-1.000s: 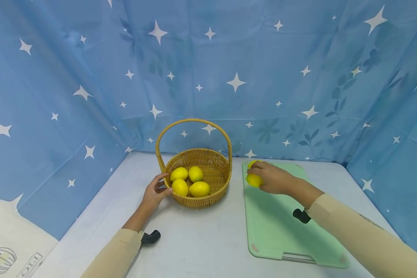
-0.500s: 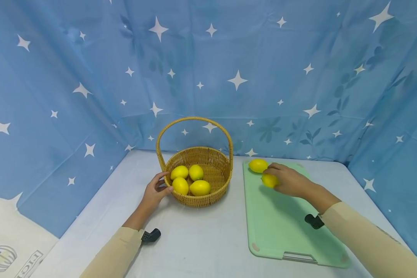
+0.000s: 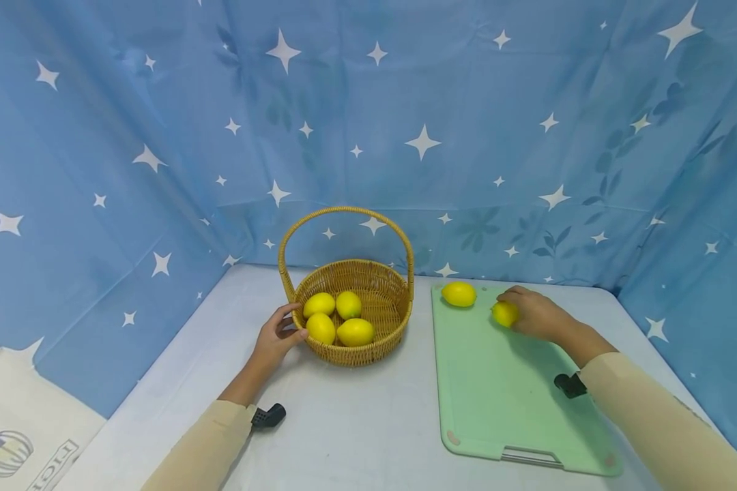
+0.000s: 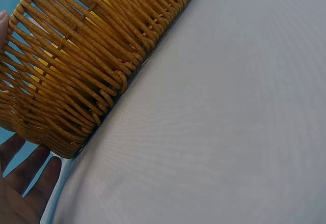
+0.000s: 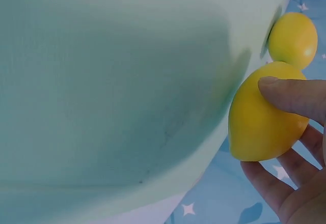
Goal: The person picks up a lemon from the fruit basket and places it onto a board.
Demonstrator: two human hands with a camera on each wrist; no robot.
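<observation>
My right hand (image 3: 537,315) grips a yellow lemon (image 3: 505,314) over the far part of a green cutting board (image 3: 473,395). In the right wrist view the thumb lies across the held lemon (image 5: 265,117), with fingers beneath it. A second lemon (image 3: 459,294) lies at the board's far left corner. My left hand (image 3: 276,341) holds the left side of a wicker basket (image 3: 359,356), thumb at the near rim and fingers around the side. Several lemons (image 3: 355,332) sit in the basket's left and front part. The left wrist view shows the basket's woven wall (image 4: 91,56) between thumb and fingers.
The basket's tall arched handle (image 3: 347,209) stands up over it. A white cloth (image 3: 356,423) covers the table. Blue star-patterned curtains (image 3: 356,102) hang behind and at both sides. The cutting board has a metal-edged handle slot (image 3: 532,457) at its near end.
My right hand, with its lemon, has moved to the right across the board, away from the lemon at the far left corner, which is now fully visible. My left hand stays on the basket.
</observation>
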